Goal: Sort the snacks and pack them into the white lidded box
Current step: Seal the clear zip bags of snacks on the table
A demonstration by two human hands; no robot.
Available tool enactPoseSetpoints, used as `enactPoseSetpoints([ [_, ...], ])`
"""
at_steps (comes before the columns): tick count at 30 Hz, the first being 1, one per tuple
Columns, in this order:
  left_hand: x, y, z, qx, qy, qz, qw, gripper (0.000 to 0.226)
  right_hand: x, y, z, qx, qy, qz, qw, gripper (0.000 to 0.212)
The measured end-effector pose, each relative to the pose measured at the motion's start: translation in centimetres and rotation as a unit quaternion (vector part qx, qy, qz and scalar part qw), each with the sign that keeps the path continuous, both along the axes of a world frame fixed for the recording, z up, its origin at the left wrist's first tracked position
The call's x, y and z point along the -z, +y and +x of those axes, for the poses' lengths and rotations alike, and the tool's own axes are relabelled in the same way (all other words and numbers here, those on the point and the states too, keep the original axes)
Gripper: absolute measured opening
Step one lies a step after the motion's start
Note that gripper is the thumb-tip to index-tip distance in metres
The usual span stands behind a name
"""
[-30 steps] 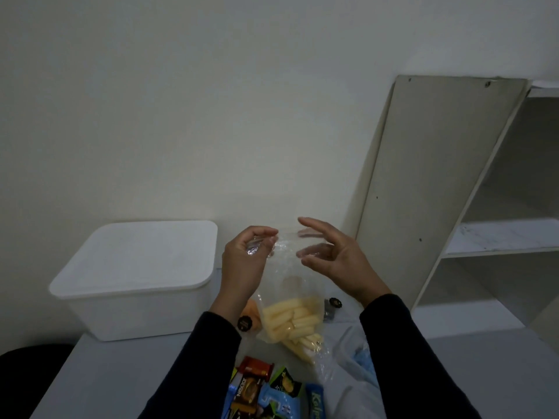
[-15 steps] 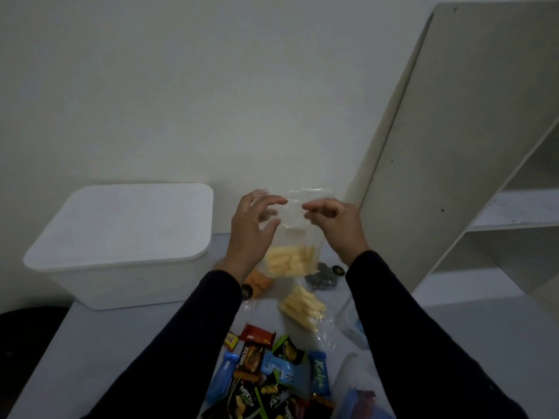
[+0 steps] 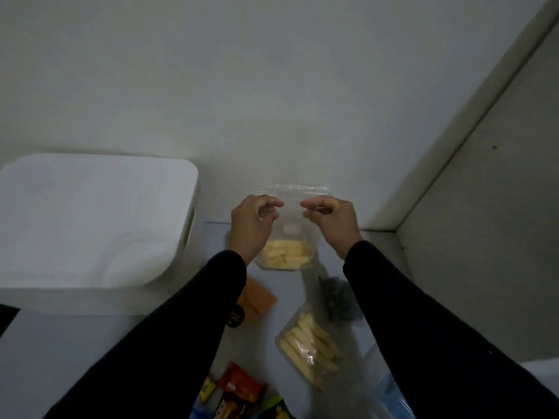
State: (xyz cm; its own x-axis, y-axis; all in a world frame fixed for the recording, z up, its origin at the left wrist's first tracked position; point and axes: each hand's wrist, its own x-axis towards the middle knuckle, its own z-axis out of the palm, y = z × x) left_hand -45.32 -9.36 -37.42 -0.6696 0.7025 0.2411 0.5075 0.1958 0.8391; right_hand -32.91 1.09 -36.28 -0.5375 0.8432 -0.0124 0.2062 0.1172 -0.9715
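I hold a clear bag of yellow snack sticks upright above the table, in front of the wall. My left hand pinches its top edge on the left and my right hand pinches it on the right. The white lidded box stands to the left with its lid on. A second clear bag of yellow sticks lies on the table below my hands. An orange packet lies partly under my left sleeve.
A dark bag lies beside the second stick bag. Several colourful snack packets sit at the near table edge. A tall white board of a shelf unit leans at the right. Crumpled clear plastic lies near my right arm.
My view has tilted and moved closer. Both hands now grip the bag's top edge close together, and the bag has come lower, near the table's back edge.
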Motion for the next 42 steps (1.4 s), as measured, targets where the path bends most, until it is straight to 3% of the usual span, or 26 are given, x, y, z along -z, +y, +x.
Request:
enactPoseSetpoints([
  [10, 2.6, 3.1, -2.2, -0.012, 0.009, -0.025, 1.000, 0.021, 2.3, 3.6, -2.6, -0.027, -0.050, 0.034, 0.998, 0.023],
  [16, 1.7, 3.1, -2.6, 0.010, 0.066, -0.132, 0.989, 0.030, 0.4, 3.7, -1.1, -0.046, -0.186, 0.081, 0.978, 0.027],
  [21, -1.1, 1.7, -1.4, 0.028, 0.045, -0.282, 0.958, 0.058, -2.4, 2.0, 0.0, -0.111, -0.411, 0.161, 0.890, 0.053],
  [25, -3.9, -0.1, -0.6, 0.058, 0.122, -0.382, 0.914, 0.033, -4.2, -0.7, 0.9, -0.140, -0.521, 0.189, 0.820, 0.039],
  [29, -6.3, -3.1, 0.0, 0.078, 0.138, -0.407, 0.900, 0.022, -6.3, -4.1, 1.7, -0.136, -0.551, 0.196, 0.800, 0.027],
  [32, -6.7, -5.6, 0.3, 0.082, 0.150, -0.420, 0.891, 0.029, -7.3, -7.0, 1.9, -0.138, -0.547, 0.219, 0.796, 0.028],
  [42, -0.5, -14.8, 1.3, 0.140, 0.104, -0.460, 0.871, 0.043, -0.6, -16.2, 1.7, -0.217, -0.467, 0.173, 0.839, 0.041],
])
